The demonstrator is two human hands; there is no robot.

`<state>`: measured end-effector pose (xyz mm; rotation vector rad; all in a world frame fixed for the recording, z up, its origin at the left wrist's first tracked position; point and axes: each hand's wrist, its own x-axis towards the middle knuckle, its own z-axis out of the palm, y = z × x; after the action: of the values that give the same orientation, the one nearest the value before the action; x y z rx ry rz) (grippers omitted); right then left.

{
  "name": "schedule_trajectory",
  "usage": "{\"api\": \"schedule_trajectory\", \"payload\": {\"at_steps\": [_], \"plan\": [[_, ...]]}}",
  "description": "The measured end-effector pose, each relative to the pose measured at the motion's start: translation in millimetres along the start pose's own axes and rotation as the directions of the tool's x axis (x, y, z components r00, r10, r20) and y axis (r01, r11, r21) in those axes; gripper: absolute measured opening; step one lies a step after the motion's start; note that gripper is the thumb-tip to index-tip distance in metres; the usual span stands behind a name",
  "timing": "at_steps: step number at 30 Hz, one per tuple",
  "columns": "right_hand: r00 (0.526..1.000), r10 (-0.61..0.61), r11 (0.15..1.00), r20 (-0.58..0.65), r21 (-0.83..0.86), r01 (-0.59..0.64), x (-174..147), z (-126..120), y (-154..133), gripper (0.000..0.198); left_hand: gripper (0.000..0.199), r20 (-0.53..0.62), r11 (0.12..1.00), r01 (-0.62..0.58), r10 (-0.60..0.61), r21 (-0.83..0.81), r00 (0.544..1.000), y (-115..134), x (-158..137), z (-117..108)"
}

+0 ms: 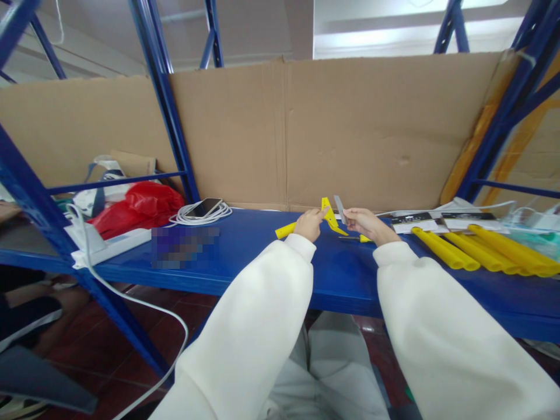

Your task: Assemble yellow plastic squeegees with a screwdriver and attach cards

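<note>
My left hand (308,225) is closed round a yellow tool, its rounded handle end (286,231) showing to the left. On the other side of the hand an angled yellow head (331,217) sticks out; whether it joins the handle is hidden by the fingers. My right hand (366,223) pinches a thin flat grey strip, like a blade (339,209), held upright close to that head. Below the right hand a small screwdriver (364,238) with a yellow handle and dark shaft lies on the blue shelf (262,256).
Several yellow tubes (441,248) lie at the right, before black-and-white packets (413,222). To the left are a phone (204,207) on a coiled white cable, a red bag (142,204) and a white power strip (116,245). A cardboard wall (227,134) stands behind. Another person's legs show at lower left.
</note>
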<state>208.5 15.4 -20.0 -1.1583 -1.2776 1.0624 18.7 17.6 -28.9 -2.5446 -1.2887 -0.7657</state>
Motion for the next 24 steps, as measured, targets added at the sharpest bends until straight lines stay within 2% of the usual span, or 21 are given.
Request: {"api": "schedule_trajectory", "payload": {"at_steps": [7,11,15,24], "plan": [[0.991,-0.106,0.988,0.085,-0.104,0.115,1.1,2.4,4.8,0.038,0.057,-0.035,0.999,-0.018,0.017,-0.029,0.999,-2.7,1.7,4.4],[0.987,-0.153,0.977,0.054,-0.145,0.159,2.5,6.3,6.1,0.036,0.058,-0.048,0.999,-0.027,0.025,-0.043,0.999,-3.2,2.7,6.8],[0.978,-0.209,0.942,0.010,-0.266,0.204,5.8,8.2,8.3,0.035,0.059,-0.065,0.996,-0.052,0.048,-0.065,0.997,-5.2,3.9,9.5],[0.958,-0.283,0.889,0.039,-0.366,0.277,6.1,10.4,10.0,0.036,0.064,-0.093,0.989,-0.092,0.081,-0.118,0.992,-10.1,6.3,15.7]]}}
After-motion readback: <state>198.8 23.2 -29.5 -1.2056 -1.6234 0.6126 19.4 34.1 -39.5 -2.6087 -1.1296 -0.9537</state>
